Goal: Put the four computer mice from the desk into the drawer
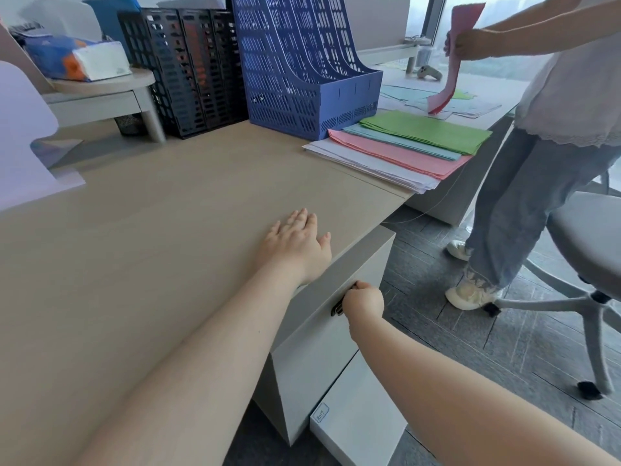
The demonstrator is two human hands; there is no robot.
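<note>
Curling around the dark handle (341,306) on the drawer (331,297) front, the right grip (364,302) is seen closed on it, the drawer itself shut just under the counter (151,230) edge. Above the handle, the left grip (297,242) is laid flat and open on the counter with nothing held, fingers spread. Beyond the handle, coloured paper sheets (410,146) are stacked on the counter beside a blue file rack (302,62); no computer mice can be seen.
</note>
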